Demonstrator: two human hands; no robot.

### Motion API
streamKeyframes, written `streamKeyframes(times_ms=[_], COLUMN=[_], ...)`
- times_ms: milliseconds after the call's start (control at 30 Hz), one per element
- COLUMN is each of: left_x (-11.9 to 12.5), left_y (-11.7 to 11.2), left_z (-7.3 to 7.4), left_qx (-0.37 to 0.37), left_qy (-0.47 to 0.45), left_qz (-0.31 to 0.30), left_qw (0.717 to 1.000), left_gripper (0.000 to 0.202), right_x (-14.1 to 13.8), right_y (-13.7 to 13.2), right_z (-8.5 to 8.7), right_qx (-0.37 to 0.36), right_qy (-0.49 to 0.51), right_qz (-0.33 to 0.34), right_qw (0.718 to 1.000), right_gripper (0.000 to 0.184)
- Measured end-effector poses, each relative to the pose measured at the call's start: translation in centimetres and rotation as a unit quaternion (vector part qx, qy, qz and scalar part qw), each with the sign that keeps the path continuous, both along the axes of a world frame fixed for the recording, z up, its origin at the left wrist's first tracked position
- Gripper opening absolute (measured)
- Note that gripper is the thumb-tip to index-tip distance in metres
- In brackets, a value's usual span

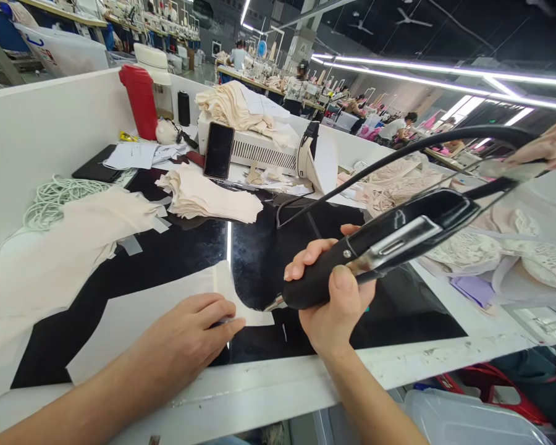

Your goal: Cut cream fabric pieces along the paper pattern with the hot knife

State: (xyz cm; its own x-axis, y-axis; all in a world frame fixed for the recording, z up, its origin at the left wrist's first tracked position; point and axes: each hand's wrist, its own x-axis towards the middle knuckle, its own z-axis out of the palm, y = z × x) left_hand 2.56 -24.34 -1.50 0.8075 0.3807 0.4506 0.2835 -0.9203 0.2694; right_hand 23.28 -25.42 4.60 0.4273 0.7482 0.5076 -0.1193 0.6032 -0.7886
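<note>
My right hand (336, 290) is wrapped round the grip of a black hand-held tool (384, 244) with a metal tip and a black cable (398, 157) looping up to the right. The tip hovers at the edge of a white fabric piece (143, 315) lying on the black glossy worktop (259, 253). My left hand (192, 334) lies on that fabric with its fingers pressed down flat, fingertips close to the tool's tip.
A stack of cream fabric pieces (208, 198), a phone (219, 150) leaning on a white machine (254, 148), a red bottle (139, 102), white cord (55, 198) and lace pieces (500, 247) surround the worktop. Another person's hand (549, 145) is at the right edge.
</note>
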Motion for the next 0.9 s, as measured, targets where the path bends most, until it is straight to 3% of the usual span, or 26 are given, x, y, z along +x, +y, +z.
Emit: streamKeyframes(times_ms=[633, 900], left_x=[-0.1, -0.1], left_y=[0.0, -0.1], left_z=[0.1, 0.3], left_qx=[-0.001, -0.008], left_qy=[0.003, 0.004], left_qz=[-0.003, -0.002], left_qw=[1.0, 1.0], left_gripper=[0.028, 0.027], right_x=[-0.4, -1.0], right_y=[-0.1, -1.0], right_z=[0.1, 0.0], right_qx=[-0.001, 0.028], right_qy=[0.013, 0.026], right_qz=[0.013, 0.069], right_qw=[1.0, 0.997], right_gripper=[0.038, 0.042])
